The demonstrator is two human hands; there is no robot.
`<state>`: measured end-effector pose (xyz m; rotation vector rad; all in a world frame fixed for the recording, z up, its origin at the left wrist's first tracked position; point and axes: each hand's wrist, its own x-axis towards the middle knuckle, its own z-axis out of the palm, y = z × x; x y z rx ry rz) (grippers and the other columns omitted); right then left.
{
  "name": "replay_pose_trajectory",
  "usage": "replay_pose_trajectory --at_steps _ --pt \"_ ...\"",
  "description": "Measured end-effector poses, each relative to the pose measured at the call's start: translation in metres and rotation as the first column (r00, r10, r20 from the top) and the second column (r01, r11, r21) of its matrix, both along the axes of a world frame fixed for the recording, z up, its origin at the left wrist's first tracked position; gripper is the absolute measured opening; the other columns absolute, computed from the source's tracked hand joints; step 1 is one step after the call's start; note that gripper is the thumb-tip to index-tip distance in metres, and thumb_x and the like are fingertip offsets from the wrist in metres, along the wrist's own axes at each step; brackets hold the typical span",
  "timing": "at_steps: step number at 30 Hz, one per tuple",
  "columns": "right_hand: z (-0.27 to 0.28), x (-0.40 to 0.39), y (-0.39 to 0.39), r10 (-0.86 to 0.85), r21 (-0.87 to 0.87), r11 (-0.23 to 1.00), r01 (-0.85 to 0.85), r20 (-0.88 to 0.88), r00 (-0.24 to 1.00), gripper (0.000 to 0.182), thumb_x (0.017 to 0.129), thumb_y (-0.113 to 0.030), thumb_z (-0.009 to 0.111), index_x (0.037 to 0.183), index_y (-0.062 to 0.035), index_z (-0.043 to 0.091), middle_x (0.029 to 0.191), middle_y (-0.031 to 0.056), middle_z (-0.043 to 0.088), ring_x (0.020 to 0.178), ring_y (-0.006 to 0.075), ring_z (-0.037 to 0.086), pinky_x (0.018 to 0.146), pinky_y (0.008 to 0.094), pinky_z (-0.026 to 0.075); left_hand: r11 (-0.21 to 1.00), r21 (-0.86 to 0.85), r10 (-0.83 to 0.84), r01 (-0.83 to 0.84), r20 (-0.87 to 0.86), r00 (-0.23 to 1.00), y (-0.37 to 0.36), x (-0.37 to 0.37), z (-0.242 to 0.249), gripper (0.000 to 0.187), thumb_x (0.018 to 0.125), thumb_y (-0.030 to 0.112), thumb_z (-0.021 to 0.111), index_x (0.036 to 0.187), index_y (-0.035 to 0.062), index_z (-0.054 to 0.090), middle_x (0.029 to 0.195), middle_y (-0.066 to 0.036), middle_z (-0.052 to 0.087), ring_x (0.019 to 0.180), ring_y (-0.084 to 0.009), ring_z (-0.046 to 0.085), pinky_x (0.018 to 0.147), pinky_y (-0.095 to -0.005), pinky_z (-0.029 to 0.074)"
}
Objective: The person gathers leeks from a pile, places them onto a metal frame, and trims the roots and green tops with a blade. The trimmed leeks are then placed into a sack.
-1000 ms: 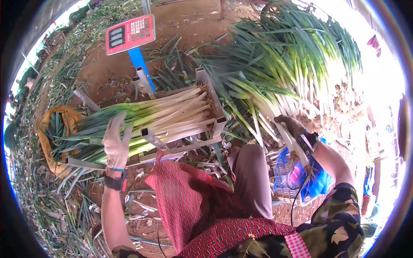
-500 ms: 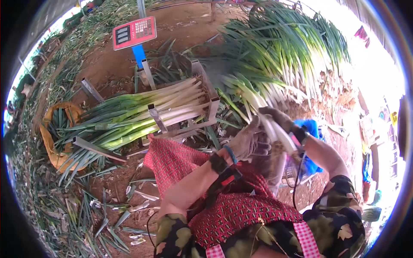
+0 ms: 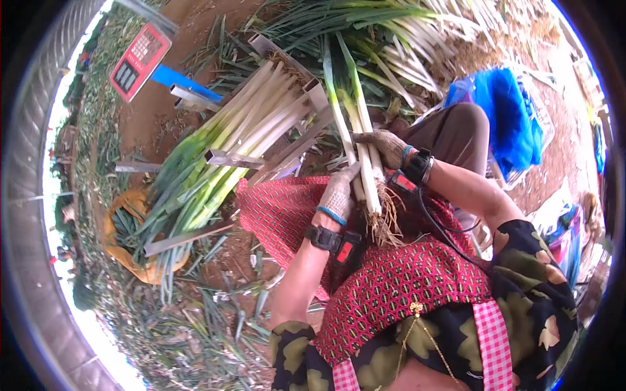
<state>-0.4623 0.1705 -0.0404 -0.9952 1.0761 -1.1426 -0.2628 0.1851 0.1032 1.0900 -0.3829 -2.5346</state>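
The right hand (image 3: 385,148), gloved, grasps a few long green onions (image 3: 367,174), its fingers across their pale stems; the left hand (image 3: 338,194) sits against the same stems lower down, though how firmly it grips I cannot tell. The handful is over the lap, leaves pointing away and roots (image 3: 386,225) hanging toward the red apron (image 3: 404,280). A second ago the left hand was at the metal rack (image 3: 233,159) and only the right held stems, out by the blue bag (image 3: 515,124); now both hands meet on one bunch, so the work seems centred on this handful. Beyond the left hand, more onions (image 3: 225,124) lie in the rack, near a red scale display (image 3: 140,62); past the held leaves spreads a loose pile (image 3: 391,39).
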Motion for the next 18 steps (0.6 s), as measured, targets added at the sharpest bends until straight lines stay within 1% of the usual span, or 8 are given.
replay_pose_trajectory --at_steps 3,5,7,9,11,12,14,18 --pt "0.049 0.014 -0.004 -0.124 0.274 0.958 0.082 0.140 0.982 0.028 0.092 -0.025 0.071 0.103 0.0005 0.065 0.079 0.0081 0.069 0.062 0.0183 0.066 0.059 0.0340 0.057 0.990 -0.094 -0.090 0.105 0.150 0.985 0.008 0.013 0.042 0.029 0.101 0.027 0.057 0.115 0.0028 0.066 0.095 -0.006 0.071 0.082 -0.0179 0.069 0.075 -0.0317 0.057" --pt "0.068 0.021 -0.008 -0.274 0.422 0.897 0.133 0.293 0.916 0.030 0.093 -0.027 0.071 0.101 0.0004 0.065 0.076 0.0077 0.068 0.059 0.0179 0.065 0.056 0.0337 0.057 0.986 -0.113 -0.100 0.120 0.167 0.981 0.018 0.017 0.028 0.028 0.101 0.026 0.058 0.114 0.0041 0.068 0.094 -0.004 0.070 0.082 -0.0140 0.067 0.072 -0.0278 0.053" --pt "0.040 0.026 -0.008 -0.205 0.352 0.925 0.140 0.155 0.966 0.032 0.093 -0.030 0.071 0.101 0.0003 0.065 0.077 0.0079 0.069 0.060 0.0179 0.066 0.055 0.0334 0.056 0.925 -0.312 -0.152 0.216 0.216 0.964 0.024 0.016 0.008 0.031 0.096 0.029 0.065 0.113 0.0041 0.070 0.090 -0.002 0.069 0.076 -0.0111 0.065 0.066 -0.0245 0.049" --pt "0.025 0.023 -0.009 -0.198 0.385 0.910 0.153 0.078 0.977 0.034 0.093 -0.032 0.072 0.102 0.0001 0.065 0.079 0.0081 0.069 0.061 0.0179 0.066 0.055 0.0332 0.056 0.914 -0.276 -0.205 0.297 0.318 0.926 0.022 0.009 0.008 0.030 0.094 0.028 0.068 0.111 0.0038 0.070 0.087 -0.001 0.069 0.071 -0.0105 0.064 0.062 -0.0248 0.050" --pt "0.061 0.022 0.002 -0.246 0.529 0.831 0.171 0.074 0.966 0.037 0.093 -0.035 0.072 0.102 -0.0002 0.065 0.081 0.0083 0.070 0.062 0.0179 0.066 0.055 0.0332 0.057 0.944 -0.247 -0.140 0.218 0.297 0.945 0.020 0.006 0.019 0.026 0.092 0.025 0.068 0.106 0.0030 0.069 0.081 -0.002 0.068 0.066 -0.0112 0.065 0.058 -0.0257 0.052" --pt "0.044 0.019 0.010 -0.232 0.471 0.874 0.119 0.188 0.954 0.040 0.093 -0.038 0.072 0.103 -0.0003 0.065 0.085 0.0085 0.070 0.065 0.0176 0.067 0.058 0.0336 0.057 0.957 -0.211 -0.134 0.201 0.295 0.946 0.017 0.007 0.019 0.024 0.092 0.025 0.068 0.104 0.0038 0.068 0.079 -0.001 0.067 0.064 -0.0115 0.064 0.057 -0.0257 0.051" --pt "0.039 0.021 0.023 -0.171 0.478 0.872 0.101 0.105 0.980 0.040 0.097 -0.042 0.065 0.102 -0.0026 0.065 0.086 0.0066 0.070 0.069 0.0162 0.067 0.066 0.0325 0.057 0.985 -0.135 -0.073 0.105 0.225 0.972 0.018 0.010 0.018 0.022 0.092 0.023 0.066 0.101 0.0035 0.067 0.078 -0.003 0.067 0.064 -0.0132 0.065 0.058 -0.0261 0.053" --pt "0.081 0.031 0.038 -0.160 0.593 0.805 0.030 0.168 0.973 0.038 0.100 -0.044 0.059 0.101 -0.0060 0.066 0.087 0.0040 0.070 0.072 0.0143 0.066 0.070 0.0310 0.056 0.972 -0.133 -0.163 0.194 0.212 0.964 0.019 0.001 0.008 0.022 0.092 0.025 0.067 0.099 0.0037 0.067 0.079 -0.003 0.067 0.064 -0.0136 0.065 0.061 -0.0262 0.054"
